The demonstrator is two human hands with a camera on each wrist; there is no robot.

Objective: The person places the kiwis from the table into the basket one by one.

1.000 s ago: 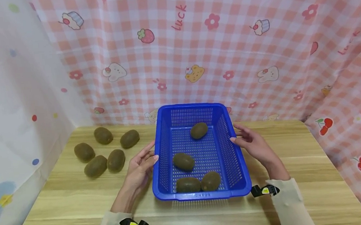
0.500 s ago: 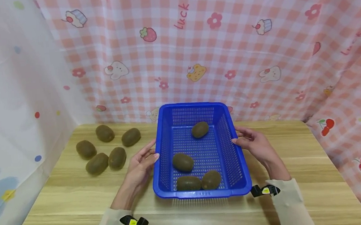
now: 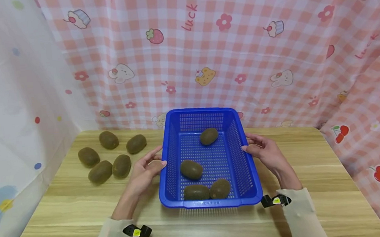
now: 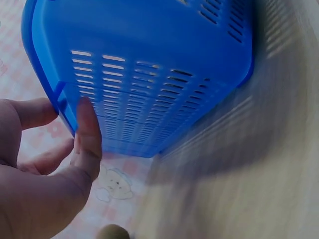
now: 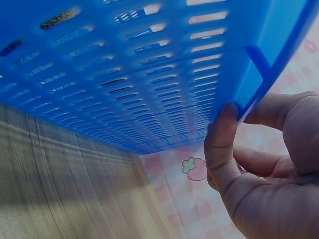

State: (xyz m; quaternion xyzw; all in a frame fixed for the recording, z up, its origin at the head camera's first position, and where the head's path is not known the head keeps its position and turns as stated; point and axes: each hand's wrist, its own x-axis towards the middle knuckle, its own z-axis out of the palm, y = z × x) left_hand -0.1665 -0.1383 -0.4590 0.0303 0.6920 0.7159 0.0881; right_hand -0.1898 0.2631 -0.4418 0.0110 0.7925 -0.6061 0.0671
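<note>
A blue plastic basket [image 3: 212, 203] with slotted walls is at the middle of the table, between both hands. Several brown kiwis lie inside it: one kiwi [image 3: 209, 136] toward the far end, another kiwi [image 3: 191, 170] nearer the left wall, and a pair at the near wall. My left hand [image 3: 145, 172] pinches the left rim, thumb over the edge and fingers against the outer wall [image 4: 124, 30] in the left wrist view. On the opposite side my right hand [image 3: 267, 155] pinches the right rim the same way, fingertips under the lip in the right wrist view.
More kiwis [image 3: 100, 172] lie loosely grouped on the wooden table [image 3: 59, 219], left of the basket. A pink checked curtain [image 3: 252, 51] hangs along the back and right; a white curtain [image 3: 10, 105] closes the left side.
</note>
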